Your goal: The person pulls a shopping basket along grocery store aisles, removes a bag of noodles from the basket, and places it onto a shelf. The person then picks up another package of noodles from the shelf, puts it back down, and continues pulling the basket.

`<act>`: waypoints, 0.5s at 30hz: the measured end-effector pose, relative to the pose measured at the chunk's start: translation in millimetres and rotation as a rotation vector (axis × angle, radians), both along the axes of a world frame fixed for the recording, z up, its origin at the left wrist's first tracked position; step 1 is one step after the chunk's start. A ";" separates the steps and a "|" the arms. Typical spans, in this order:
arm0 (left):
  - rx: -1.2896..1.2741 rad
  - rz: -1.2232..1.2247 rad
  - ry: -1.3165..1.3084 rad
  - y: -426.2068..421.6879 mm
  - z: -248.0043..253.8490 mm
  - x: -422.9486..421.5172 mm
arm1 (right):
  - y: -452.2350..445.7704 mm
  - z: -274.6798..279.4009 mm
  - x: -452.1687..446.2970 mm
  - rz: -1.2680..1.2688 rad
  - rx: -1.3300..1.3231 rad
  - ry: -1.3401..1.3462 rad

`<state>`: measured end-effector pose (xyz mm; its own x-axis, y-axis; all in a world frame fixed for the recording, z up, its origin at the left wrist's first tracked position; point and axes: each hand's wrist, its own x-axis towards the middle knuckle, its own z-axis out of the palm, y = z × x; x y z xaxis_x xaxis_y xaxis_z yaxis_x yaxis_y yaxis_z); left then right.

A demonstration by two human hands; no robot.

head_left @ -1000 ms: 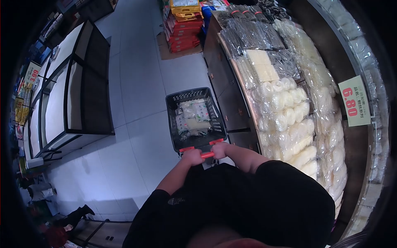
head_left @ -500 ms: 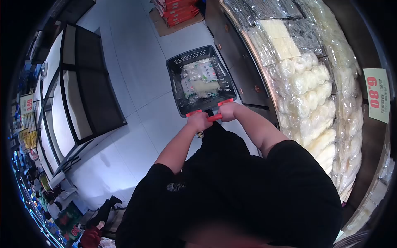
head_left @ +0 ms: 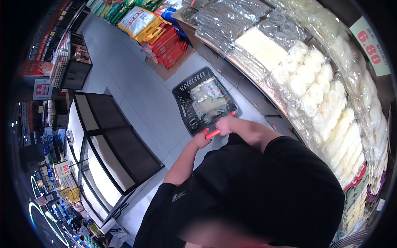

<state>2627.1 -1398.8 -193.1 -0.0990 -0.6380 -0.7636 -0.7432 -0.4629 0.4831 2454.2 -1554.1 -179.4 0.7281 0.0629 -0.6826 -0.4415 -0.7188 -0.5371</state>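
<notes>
A dark grey plastic shopping basket (head_left: pixel 183 108) with perforated sides is in front of my body, low near the floor. Its red handle (head_left: pixel 212 134) runs between my two hands. My left hand (head_left: pixel 201 139) is wrapped round the handle's left part, and my right hand (head_left: pixel 224 125) grips it further right. Inside the basket lie several clear and white plastic packages (head_left: pixel 210 97) with pale contents and green print. My fingers partly cover the handle and the basket's near edge.
On the right, a long display counter holds plastic-wrapped pale noodle bundles (head_left: pixel 306 74) under a 6.80 price sign (head_left: pixel 369 45). A black-framed case (head_left: pixel 120 144) stands left. Ahead, red bags (head_left: pixel 167 47) are stacked on cardboard beside yellow bags (head_left: pixel 138 25). Tiled floor (head_left: pixel 128 82) runs between.
The view has turned and moved forward along the aisle. The stacked bags and more shelving ahead have come into view. Both hands stay on the basket handle, and the basket appears tilted differently.
</notes>
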 end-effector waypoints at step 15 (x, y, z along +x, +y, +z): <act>-0.077 -0.190 0.252 16.9 -75.1 73.2 | 25.6 -45.8 18.5 -0.114 -0.103 0.130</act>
<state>2700.3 -1381.9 -268.1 -0.4019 -0.6446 -0.6503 -0.6651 -0.2827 0.6912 2472.7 -1528.5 -225.2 0.6316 -0.0899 -0.7701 -0.5840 -0.7084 -0.3963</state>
